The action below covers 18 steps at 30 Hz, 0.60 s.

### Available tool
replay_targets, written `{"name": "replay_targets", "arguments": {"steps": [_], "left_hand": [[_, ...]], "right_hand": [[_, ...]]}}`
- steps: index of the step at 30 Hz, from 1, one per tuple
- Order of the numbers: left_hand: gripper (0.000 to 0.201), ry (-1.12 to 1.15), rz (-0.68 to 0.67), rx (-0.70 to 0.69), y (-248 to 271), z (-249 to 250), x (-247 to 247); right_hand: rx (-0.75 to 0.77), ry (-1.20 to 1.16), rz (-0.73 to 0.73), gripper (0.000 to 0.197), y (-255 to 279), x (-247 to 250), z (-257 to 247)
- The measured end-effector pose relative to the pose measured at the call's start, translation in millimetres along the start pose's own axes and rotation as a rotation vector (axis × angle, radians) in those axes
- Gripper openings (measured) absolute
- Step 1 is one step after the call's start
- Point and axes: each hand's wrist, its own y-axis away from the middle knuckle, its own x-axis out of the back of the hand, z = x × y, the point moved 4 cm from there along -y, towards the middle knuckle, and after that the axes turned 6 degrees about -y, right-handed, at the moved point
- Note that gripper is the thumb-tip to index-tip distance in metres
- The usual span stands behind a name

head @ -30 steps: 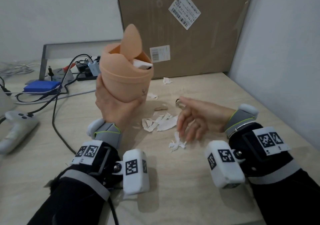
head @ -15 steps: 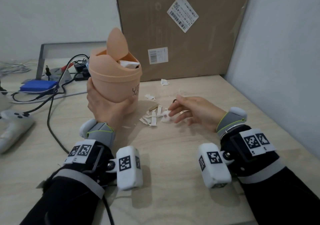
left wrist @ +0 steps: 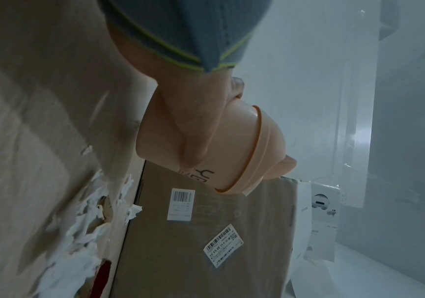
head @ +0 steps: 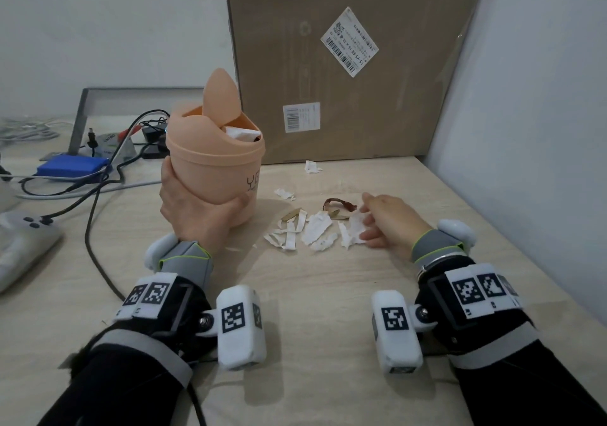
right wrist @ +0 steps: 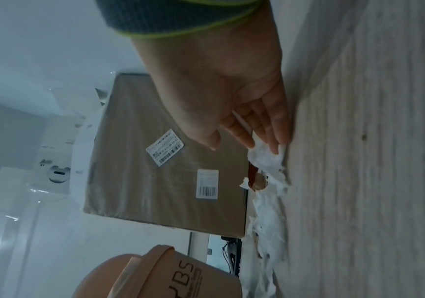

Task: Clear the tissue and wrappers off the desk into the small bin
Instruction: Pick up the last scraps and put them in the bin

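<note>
Both hands busy | left hand (head: 200, 210) grips bin (head: 216, 166), now lowered deskward | right hand (head: 389, 220), fingers straight, now sweeps tissue scraps (head: 315, 232) binward

We are at a work desk (head: 328, 294) in a plain room, maybe an office. A big cardboard box (head: 345, 64) leans on the white wall, and black cables (head: 95, 195), a blue box (head: 72, 167) and a game controller (head: 23, 238) lie about.
</note>
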Motion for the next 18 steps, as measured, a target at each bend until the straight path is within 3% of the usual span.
{"name": "replay_targets", "arguments": {"steps": [3, 7, 12, 18], "left_hand": [[0.125, 0.002, -0.006, 0.001, 0.9, 0.3, -0.2], [0.126, -0.003, -0.013, 0.000, 1.3, -0.1, -1.4], [0.125, -0.002, -0.014, 0.022, 0.3, -0.8, -2.7], [0.125, 0.010, -0.013, 0.019, 0.1, -1.2, -2.9]], "right_hand": [[0.097, 0.048, 0.006, 0.037, 2.9, -1.1, -4.1], [0.220, 0.375, 0.106, 0.050, 2.0, -0.1, -9.3], [0.250, 0.369, -0.025, 0.088, 5.5, -37.5, -5.8], [0.325, 0.510, -0.070, 0.109, -2.2, -82.8, -7.6]]}}
